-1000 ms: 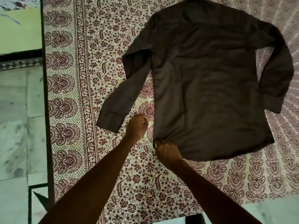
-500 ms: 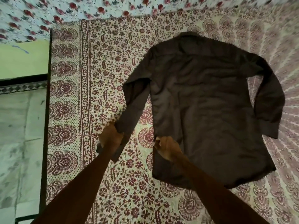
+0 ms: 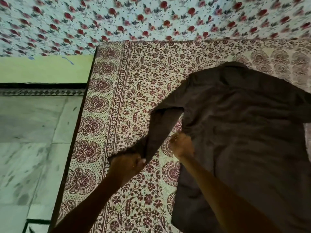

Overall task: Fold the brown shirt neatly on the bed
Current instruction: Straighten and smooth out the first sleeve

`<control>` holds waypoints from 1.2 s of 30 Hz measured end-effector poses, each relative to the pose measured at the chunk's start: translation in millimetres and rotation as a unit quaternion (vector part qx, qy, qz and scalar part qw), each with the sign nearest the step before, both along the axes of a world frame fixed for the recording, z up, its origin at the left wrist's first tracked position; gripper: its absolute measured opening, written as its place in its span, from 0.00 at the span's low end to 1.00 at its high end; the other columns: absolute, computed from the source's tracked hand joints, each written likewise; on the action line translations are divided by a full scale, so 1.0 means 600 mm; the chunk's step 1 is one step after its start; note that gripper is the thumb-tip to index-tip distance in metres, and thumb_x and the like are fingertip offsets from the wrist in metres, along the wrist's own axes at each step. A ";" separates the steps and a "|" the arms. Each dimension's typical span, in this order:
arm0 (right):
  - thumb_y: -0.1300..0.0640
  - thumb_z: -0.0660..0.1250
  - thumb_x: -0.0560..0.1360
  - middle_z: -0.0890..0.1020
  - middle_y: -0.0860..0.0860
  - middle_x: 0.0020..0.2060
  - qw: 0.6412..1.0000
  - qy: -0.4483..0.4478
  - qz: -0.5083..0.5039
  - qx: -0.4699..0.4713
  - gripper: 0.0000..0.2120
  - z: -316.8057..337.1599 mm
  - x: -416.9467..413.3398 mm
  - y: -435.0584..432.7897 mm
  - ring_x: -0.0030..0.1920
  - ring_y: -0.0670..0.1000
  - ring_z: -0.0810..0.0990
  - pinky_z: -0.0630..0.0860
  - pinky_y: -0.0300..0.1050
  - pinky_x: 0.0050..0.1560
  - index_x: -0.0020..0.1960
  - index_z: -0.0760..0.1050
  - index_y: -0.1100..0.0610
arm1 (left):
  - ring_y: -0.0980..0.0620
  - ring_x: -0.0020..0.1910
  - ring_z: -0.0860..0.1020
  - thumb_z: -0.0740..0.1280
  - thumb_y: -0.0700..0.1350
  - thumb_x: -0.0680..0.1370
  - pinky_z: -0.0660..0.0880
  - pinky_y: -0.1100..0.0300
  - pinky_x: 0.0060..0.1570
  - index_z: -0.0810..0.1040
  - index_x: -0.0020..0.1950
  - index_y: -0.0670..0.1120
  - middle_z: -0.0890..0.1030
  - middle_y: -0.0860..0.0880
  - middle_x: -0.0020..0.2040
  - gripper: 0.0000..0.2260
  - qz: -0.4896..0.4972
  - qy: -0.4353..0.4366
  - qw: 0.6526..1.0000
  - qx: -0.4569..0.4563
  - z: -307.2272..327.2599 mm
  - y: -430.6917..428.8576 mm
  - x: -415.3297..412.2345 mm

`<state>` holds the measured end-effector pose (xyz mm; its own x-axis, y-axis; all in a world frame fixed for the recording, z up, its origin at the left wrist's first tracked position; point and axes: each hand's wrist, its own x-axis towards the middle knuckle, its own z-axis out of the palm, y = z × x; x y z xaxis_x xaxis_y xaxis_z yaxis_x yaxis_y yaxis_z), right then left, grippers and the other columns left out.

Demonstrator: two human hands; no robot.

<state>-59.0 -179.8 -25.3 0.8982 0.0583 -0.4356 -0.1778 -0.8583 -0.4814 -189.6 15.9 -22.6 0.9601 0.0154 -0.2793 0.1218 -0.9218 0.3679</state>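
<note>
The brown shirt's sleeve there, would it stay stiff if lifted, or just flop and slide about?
Probably floppy: the sleeve bends and creases where the left hand grips its cuff end. Likely light and thin, since it bunches within one hand. It may drag rather than slip: the brown shirt lies wrinkled on the printed bedsheet, the right hand pinching its side.

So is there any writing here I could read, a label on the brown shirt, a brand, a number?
None: no text can be read anywhere.
brown shirt: no label, tag or print shows.
bedspread: floral patterns only.
rose-print cloth: flowers only, blurred.
green wall: a few blue streaks, no letters.
</note>
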 end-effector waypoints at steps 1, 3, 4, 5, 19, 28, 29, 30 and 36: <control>0.58 0.61 0.76 0.82 0.57 0.53 0.999 -0.036 0.010 0.009 0.10 0.004 0.011 0.009 0.54 0.60 0.81 0.77 0.50 0.50 0.55 0.77 0.55 | 0.58 0.37 0.78 0.48 0.61 0.79 0.77 0.62 0.40 0.78 0.52 0.50 0.80 0.54 0.41 0.23 0.042 -0.044 0.998 -0.002 -0.007 0.008 0.006; 0.61 0.68 0.72 0.76 0.54 0.59 0.991 -0.102 0.092 -0.002 0.17 0.002 0.035 0.028 0.56 0.59 0.78 0.77 0.51 0.51 0.60 0.73 0.53 | 0.52 0.50 0.78 0.55 0.56 0.80 0.77 0.54 0.51 0.76 0.59 0.49 0.79 0.49 0.53 0.17 0.100 -0.097 0.989 0.041 -0.027 0.030 0.028; 0.63 0.71 0.69 0.72 0.53 0.62 0.980 -0.117 0.157 -0.031 0.25 -0.001 0.048 0.039 0.58 0.59 0.77 0.78 0.52 0.52 0.64 0.71 0.52 | 0.48 0.58 0.75 0.60 0.56 0.79 0.75 0.49 0.57 0.74 0.62 0.49 0.76 0.46 0.60 0.17 0.122 -0.078 0.988 0.055 -0.034 0.041 0.040; 0.64 0.74 0.66 0.68 0.53 0.65 0.965 -0.124 0.222 -0.067 0.33 -0.007 0.062 0.052 0.59 0.59 0.75 0.78 0.53 0.52 0.68 0.67 0.52 | 0.46 0.63 0.73 0.64 0.57 0.77 0.71 0.45 0.61 0.73 0.63 0.49 0.74 0.46 0.64 0.19 0.136 -0.038 0.989 0.053 -0.044 0.050 0.051; 0.57 0.64 0.77 0.80 0.55 0.52 0.958 -0.222 0.134 -0.120 0.11 -0.002 0.222 0.143 0.46 0.59 0.82 0.78 0.50 0.42 0.59 0.75 0.56 | 0.49 0.33 0.77 0.58 0.47 0.82 0.66 0.62 0.29 0.70 0.56 0.43 0.74 0.52 0.35 0.08 0.233 -0.128 0.964 0.011 0.020 0.221 0.255; 0.63 0.67 0.69 0.79 0.53 0.51 0.915 -0.302 0.245 -0.108 0.17 -0.057 0.202 0.133 0.43 0.57 0.81 0.78 0.47 0.36 0.57 0.78 0.53 | 0.35 0.65 0.69 0.68 0.43 0.74 0.67 0.41 0.64 0.68 0.67 0.43 0.71 0.36 0.65 0.22 0.161 0.016 0.933 0.323 0.035 0.401 0.392; 0.61 0.68 0.69 0.80 0.52 0.52 0.913 -0.265 0.279 -0.134 0.17 -0.069 0.193 0.129 0.45 0.56 0.81 0.80 0.48 0.37 0.57 0.78 0.52 | 0.35 0.68 0.66 0.68 0.43 0.73 0.63 0.40 0.67 0.66 0.69 0.43 0.67 0.36 0.68 0.26 0.169 0.015 0.923 0.345 0.027 0.396 0.391; 0.59 0.68 0.70 0.80 0.51 0.53 0.912 -0.251 0.294 -0.141 0.15 -0.077 0.186 0.124 0.46 0.55 0.81 0.80 0.49 0.38 0.57 0.78 0.51 | 0.35 0.69 0.63 0.68 0.42 0.73 0.61 0.39 0.68 0.65 0.70 0.43 0.65 0.36 0.70 0.26 0.179 0.005 0.923 0.341 0.015 0.383 0.389; 0.50 0.59 0.78 0.80 0.50 0.46 0.902 -0.350 0.243 -0.076 0.11 -0.080 0.192 0.113 0.48 0.54 0.77 0.77 0.49 0.41 0.51 0.79 0.53 | 0.40 0.76 0.54 0.57 0.59 0.79 0.50 0.32 0.71 0.60 0.75 0.55 0.56 0.46 0.78 0.25 0.064 0.007 0.996 0.069 -0.089 0.253 0.373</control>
